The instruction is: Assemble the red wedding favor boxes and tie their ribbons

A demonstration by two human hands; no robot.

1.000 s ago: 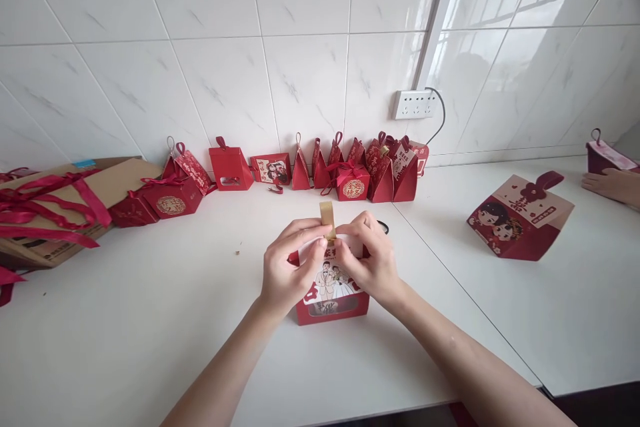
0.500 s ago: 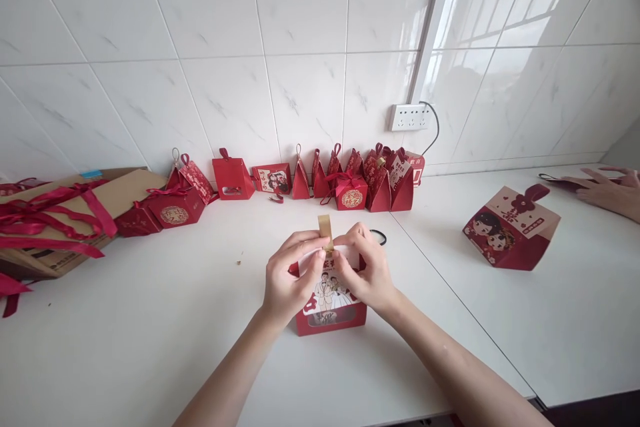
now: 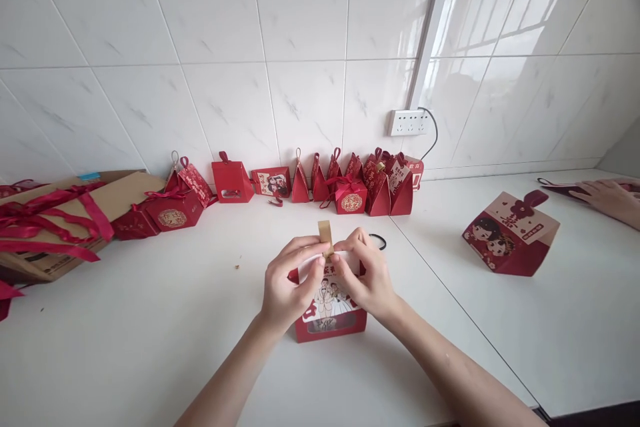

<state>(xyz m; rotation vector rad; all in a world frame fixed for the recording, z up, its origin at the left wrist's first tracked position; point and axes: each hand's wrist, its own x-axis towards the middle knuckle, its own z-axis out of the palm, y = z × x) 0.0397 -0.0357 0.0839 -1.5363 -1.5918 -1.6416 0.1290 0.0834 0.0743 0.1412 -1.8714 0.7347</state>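
Note:
A small red gift box (image 3: 330, 320) with a printed couple and a clear window stands on the white table (image 3: 150, 347) in front of me. My left hand (image 3: 287, 287) and my right hand (image 3: 365, 277) both pinch its top flaps together. A tan paper handle (image 3: 326, 235) sticks up between my fingertips. Both hands are closed on the box top.
A row of red gift boxes (image 3: 350, 190) lines the tiled wall. A cardboard box with red ribbons (image 3: 55, 220) lies at the left. A larger red and pink box (image 3: 510, 235) lies at the right. Another person's hand (image 3: 607, 197) rests at the far right. A black hair band (image 3: 379, 240) lies behind my hands.
My hands stay pinched on the box top. The view has tilted slightly. The other person's hand at the right has shifted and its dark red box has gone from view.

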